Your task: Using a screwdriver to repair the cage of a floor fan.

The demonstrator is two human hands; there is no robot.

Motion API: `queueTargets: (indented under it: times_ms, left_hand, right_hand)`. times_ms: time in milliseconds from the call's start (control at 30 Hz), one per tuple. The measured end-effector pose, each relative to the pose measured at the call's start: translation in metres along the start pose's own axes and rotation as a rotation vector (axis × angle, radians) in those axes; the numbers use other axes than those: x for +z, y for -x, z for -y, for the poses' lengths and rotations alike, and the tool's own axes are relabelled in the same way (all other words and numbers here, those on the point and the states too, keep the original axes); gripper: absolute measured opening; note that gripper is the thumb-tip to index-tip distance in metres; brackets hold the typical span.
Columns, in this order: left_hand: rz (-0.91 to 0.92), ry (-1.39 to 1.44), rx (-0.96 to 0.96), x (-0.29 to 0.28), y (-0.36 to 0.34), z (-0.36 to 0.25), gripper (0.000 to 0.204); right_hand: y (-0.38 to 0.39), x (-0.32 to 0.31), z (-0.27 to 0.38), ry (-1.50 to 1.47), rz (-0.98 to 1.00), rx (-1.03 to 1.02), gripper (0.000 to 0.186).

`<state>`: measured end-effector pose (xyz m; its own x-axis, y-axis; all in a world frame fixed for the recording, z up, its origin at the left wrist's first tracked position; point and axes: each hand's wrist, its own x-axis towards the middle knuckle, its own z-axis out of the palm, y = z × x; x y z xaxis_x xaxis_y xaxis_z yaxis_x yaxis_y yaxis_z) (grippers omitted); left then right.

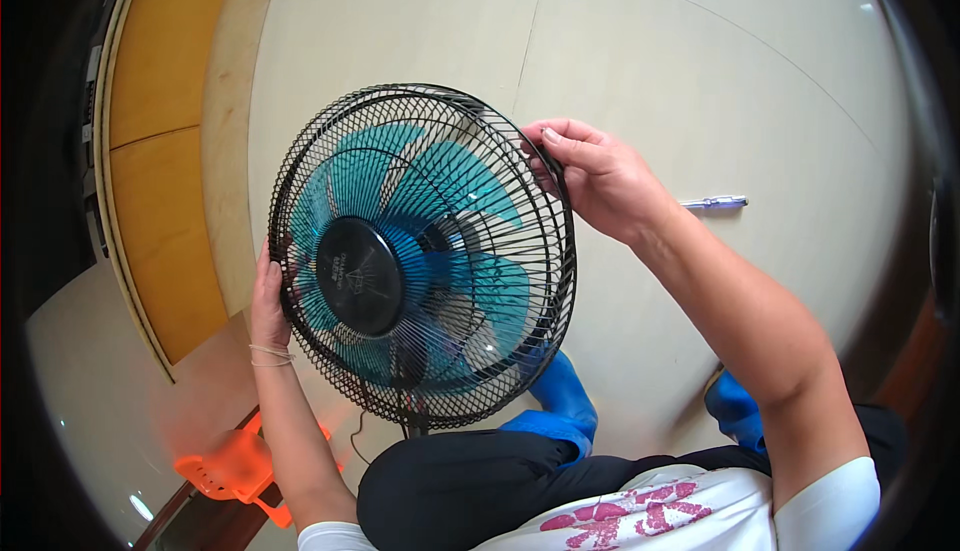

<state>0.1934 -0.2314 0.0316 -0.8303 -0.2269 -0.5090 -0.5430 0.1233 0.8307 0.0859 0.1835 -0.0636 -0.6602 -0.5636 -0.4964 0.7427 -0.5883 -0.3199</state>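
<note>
Holds the fan [422, 256] between both hands, just beyond the lap and over the floor [650, 51], tilted, front turned up and to the left; shows teal blades [470, 186] through the black cage [571, 241], with a round black hub [358, 276] on the front

Lays the left hand [268, 296] along the left edge of the cage, fingers close together; cannot tell how far round the back

Pinches the cage rim at the upper right between thumb and fingers of the right hand [605, 179], some fingers partly hidden behind the wires

Wears pale bands [270, 355] on the left wrist, black trousers [430, 486], a white shirt [650, 511] with pink print

Beside the right forearm, on the floor, a screwdriver [720, 202] with a clear bluish handle, well apart from the fan

At far left, a yellow cabinet [150, 241]; at lower left, near the left forearm, an orange stool [225, 466], blurred
</note>
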Motion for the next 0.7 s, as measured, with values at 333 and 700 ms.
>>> queueTargets:
  times_ms: [333, 700]
  left_hand:
    - [0.007, 0.094, -0.018, 0.001, 0.002, 0.001, 0.069]
    - [-0.060, 0.109, -0.045, -0.010, 0.000, 0.013, 0.067]
  right_hand:
    - [0.021, -0.014, -0.002, 0.027, 0.033, 0.056, 0.023]
    - [0.060, 0.017, -0.015, 0.499, -0.110, 0.066, 0.077]
